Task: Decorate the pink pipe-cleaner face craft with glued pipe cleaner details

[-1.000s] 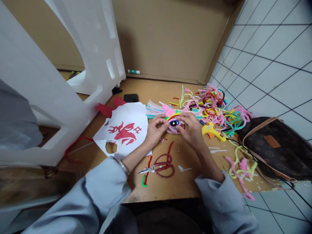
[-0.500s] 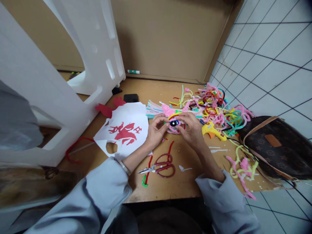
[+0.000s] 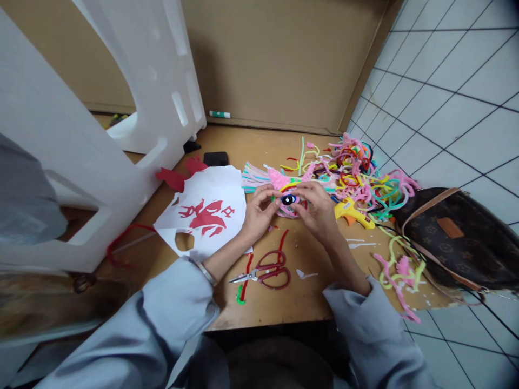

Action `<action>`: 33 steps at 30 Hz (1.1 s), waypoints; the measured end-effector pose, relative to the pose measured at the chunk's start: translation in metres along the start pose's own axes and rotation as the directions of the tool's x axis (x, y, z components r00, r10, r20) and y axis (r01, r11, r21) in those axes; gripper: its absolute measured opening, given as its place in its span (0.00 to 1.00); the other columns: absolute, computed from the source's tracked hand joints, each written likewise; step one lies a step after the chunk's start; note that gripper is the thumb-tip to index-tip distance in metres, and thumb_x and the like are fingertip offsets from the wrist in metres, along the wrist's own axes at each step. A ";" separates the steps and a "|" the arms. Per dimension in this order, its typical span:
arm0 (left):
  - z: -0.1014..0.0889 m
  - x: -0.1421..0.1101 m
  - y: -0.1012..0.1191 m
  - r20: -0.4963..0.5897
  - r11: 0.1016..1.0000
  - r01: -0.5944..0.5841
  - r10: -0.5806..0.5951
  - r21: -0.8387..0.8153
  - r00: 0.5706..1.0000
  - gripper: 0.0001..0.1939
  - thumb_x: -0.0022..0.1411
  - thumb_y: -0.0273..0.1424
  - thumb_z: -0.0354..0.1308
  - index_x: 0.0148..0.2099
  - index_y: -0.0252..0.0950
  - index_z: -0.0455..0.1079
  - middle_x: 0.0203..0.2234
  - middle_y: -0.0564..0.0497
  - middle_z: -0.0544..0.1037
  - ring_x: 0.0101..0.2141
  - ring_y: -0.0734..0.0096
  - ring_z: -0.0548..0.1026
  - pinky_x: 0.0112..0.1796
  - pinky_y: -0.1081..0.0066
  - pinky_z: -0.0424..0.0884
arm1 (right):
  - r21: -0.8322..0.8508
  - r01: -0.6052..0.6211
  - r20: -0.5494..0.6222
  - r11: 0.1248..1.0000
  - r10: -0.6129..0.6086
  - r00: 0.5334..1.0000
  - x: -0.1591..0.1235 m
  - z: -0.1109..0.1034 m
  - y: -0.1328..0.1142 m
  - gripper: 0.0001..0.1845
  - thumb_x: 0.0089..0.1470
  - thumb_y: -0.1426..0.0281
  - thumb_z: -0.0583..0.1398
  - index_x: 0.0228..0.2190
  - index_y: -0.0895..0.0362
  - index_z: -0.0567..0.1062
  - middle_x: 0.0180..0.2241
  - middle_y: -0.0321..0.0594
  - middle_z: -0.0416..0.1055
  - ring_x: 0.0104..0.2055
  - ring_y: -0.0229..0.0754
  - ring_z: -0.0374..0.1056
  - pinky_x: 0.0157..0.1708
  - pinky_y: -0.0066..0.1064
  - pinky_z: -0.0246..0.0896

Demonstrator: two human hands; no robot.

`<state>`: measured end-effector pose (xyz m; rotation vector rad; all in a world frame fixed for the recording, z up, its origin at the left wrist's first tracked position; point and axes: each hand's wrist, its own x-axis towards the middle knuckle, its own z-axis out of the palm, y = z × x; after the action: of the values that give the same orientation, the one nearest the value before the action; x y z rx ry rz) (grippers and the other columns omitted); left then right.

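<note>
Between my two hands is a pink pipe-cleaner figure (image 3: pixel 279 178) with pointed pink tufts, a yellow and red band, and a round black, white and blue eye (image 3: pixel 288 200). My left hand (image 3: pixel 259 213) pinches the left side of the eye, thumb and index finger close together. From the other side, my right hand (image 3: pixel 318 210) grips the eye's right edge, its index finger along the top and its thumb below. Part of the figure is hidden behind my fingers. Nearer to me lie red-handled scissors (image 3: pixel 274 277) across red pipe-cleaner pieces (image 3: pixel 246 283).
At right are a tangled heap of pipe cleaners (image 3: pixel 357 173), a yellow glue gun (image 3: pixel 354 212) with its cord, and a brown handbag (image 3: pixel 478 248). White paper with red cut-out shapes (image 3: pixel 162 221) lies at left, near a black phone (image 3: pixel 215 159). A white plastic panel (image 3: pixel 162 70) stands left.
The whole view has shifted slightly, with things sitting a little higher in the picture. Both hands keep their pinch around the eye, with barely any finger movement.
</note>
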<state>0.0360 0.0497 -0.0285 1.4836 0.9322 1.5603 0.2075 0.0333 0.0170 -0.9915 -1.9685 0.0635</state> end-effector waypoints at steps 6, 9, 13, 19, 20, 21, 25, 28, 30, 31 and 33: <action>-0.001 0.001 0.001 0.005 0.999 -0.025 0.025 0.040 1.000 0.11 0.58 0.41 0.65 0.38 0.40 0.79 0.45 0.46 0.76 0.53 0.60 0.72 0.59 0.58 0.63 | 0.004 -0.039 0.002 0.999 0.039 0.999 0.000 0.000 -0.001 0.10 0.56 0.71 0.62 0.42 0.54 0.77 0.43 0.45 0.74 0.49 0.51 0.69 0.51 0.45 0.65; -0.002 0.001 0.002 0.002 0.998 -0.026 0.026 0.061 1.000 0.12 0.58 0.43 0.65 0.38 0.41 0.79 0.45 0.46 0.76 0.53 0.60 0.72 0.59 0.57 0.63 | 0.006 -0.041 0.007 0.999 0.041 0.999 0.000 0.000 -0.001 0.11 0.57 0.70 0.62 0.42 0.55 0.77 0.44 0.47 0.73 0.49 0.51 0.69 0.51 0.46 0.65; -0.002 0.001 0.003 0.011 0.997 -0.024 0.023 0.078 1.000 0.11 0.59 0.43 0.64 0.39 0.42 0.79 0.44 0.47 0.76 0.53 0.59 0.71 0.59 0.57 0.63 | -0.014 -0.053 0.006 0.998 0.053 0.999 0.000 0.001 -0.001 0.10 0.58 0.68 0.61 0.42 0.55 0.77 0.44 0.47 0.73 0.50 0.51 0.69 0.52 0.46 0.66; -0.004 -0.002 0.008 0.054 0.996 -0.045 0.041 0.082 0.998 0.10 0.62 0.39 0.60 0.42 0.42 0.79 0.45 0.46 0.75 0.54 0.59 0.70 0.60 0.57 0.62 | -0.048 -0.027 0.022 0.998 0.028 0.999 0.001 0.001 -0.003 0.10 0.59 0.67 0.61 0.42 0.55 0.77 0.44 0.47 0.73 0.49 0.51 0.69 0.50 0.44 0.67; -0.004 -0.003 0.009 0.063 0.994 -0.055 0.049 0.091 0.997 0.11 0.62 0.38 0.60 0.43 0.41 0.78 0.46 0.46 0.74 0.54 0.59 0.69 0.60 0.58 0.62 | -0.044 -0.019 0.021 0.999 0.020 1.000 0.001 0.001 -0.003 0.10 0.59 0.68 0.61 0.42 0.55 0.77 0.43 0.47 0.73 0.48 0.50 0.69 0.49 0.44 0.67; -0.004 -0.003 0.010 0.069 0.992 -0.067 0.060 0.106 0.996 0.11 0.61 0.38 0.60 0.45 0.41 0.78 0.47 0.46 0.74 0.55 0.58 0.69 0.60 0.57 0.62 | -0.039 -0.012 0.018 0.999 0.013 1.000 0.001 0.001 -0.003 0.10 0.59 0.68 0.61 0.42 0.56 0.77 0.43 0.47 0.73 0.48 0.50 0.69 0.49 0.43 0.67; -0.001 -0.005 0.011 0.084 0.970 -0.136 0.121 0.202 0.989 0.16 0.58 0.37 0.65 0.48 0.41 0.76 0.49 0.45 0.72 0.57 0.56 0.67 0.59 0.56 0.63 | -0.029 -0.004 0.015 1.000 0.005 1.000 0.001 0.000 -0.003 0.10 0.59 0.68 0.60 0.42 0.56 0.77 0.43 0.48 0.72 0.48 0.50 0.69 0.49 0.43 0.66; 0.001 -0.005 0.010 0.090 0.957 -0.171 0.154 0.234 0.984 0.17 0.57 0.38 0.66 0.48 0.41 0.76 0.49 0.45 0.71 0.57 0.56 0.66 0.58 0.56 0.64 | -0.027 -0.013 0.019 1.000 0.014 1.000 0.000 0.001 -0.003 0.10 0.60 0.66 0.60 0.42 0.56 0.77 0.43 0.47 0.72 0.48 0.51 0.68 0.50 0.44 0.66; 0.001 -0.005 0.009 0.096 0.958 -0.164 0.145 0.235 0.985 0.17 0.58 0.40 0.66 0.49 0.41 0.76 0.49 0.45 0.71 0.57 0.56 0.66 0.58 0.57 0.64 | -0.026 -0.027 0.022 0.999 0.028 0.999 0.000 0.001 -0.003 0.11 0.60 0.66 0.60 0.42 0.55 0.77 0.44 0.47 0.72 0.48 0.51 0.68 0.50 0.45 0.66; 0.000 -0.004 0.009 0.100 0.959 -0.157 0.137 0.236 0.986 0.17 0.59 0.41 0.65 0.49 0.41 0.76 0.49 0.45 0.71 0.57 0.56 0.66 0.58 0.57 0.64 | -0.024 -0.034 0.023 0.999 0.034 0.999 0.000 0.001 -0.002 0.11 0.60 0.65 0.60 0.42 0.55 0.77 0.44 0.47 0.72 0.48 0.51 0.68 0.50 0.45 0.66; 0.000 -0.004 0.009 0.108 0.959 -0.155 0.133 0.239 0.985 0.17 0.59 0.42 0.65 0.49 0.41 0.76 0.50 0.45 0.71 0.57 0.56 0.66 0.58 0.57 0.64 | -0.019 -0.038 0.022 0.999 0.038 0.999 0.001 0.000 -0.002 0.10 0.60 0.66 0.60 0.42 0.55 0.77 0.44 0.47 0.72 0.48 0.51 0.68 0.50 0.45 0.66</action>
<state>0.0354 0.0424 -0.0224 1.8181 1.0127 1.5058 0.2057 0.0321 0.0182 -1.0446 -1.9742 0.0776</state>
